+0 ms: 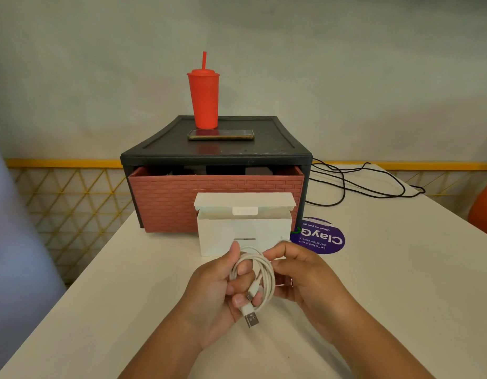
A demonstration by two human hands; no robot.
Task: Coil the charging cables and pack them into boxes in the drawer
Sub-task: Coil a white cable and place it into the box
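**Q:** What is the person doing, and how should it go?

**A:** They stand at a table [373, 296], facing a drawer unit [215, 151] whose drawer [165, 203] is slightly open. I judge they are finishing a coil. An open white box [242, 233] stands just in front of the drawer. The left hand [213, 294] grips a looped white cable [265, 269], fingers curled through its middle. The right hand [305, 272] pinches the loops' other side between thumb and bent fingers. To do it well, keep the loops squeezed narrow and tuck the USB plug [251, 320] inward. Then lower the bundle into the box's mouth before loosening either grip.

**Q:** What are things made of?

**A:** The table is pale and smooth. The unit is black plastic, and its pink drawer is moulded like brickwork. The box looks like thin matt card, with its lid flap tipped back. A black cable [360, 184] sprawls loose on the table to the right of the unit, not yet coiled. The white cable is round and rubbery-looking, wound in several even loops. Its USB plug is flat metal and juts out below the left fingers. A second, smaller plug seems to sit inside the coil, though it is half hidden.
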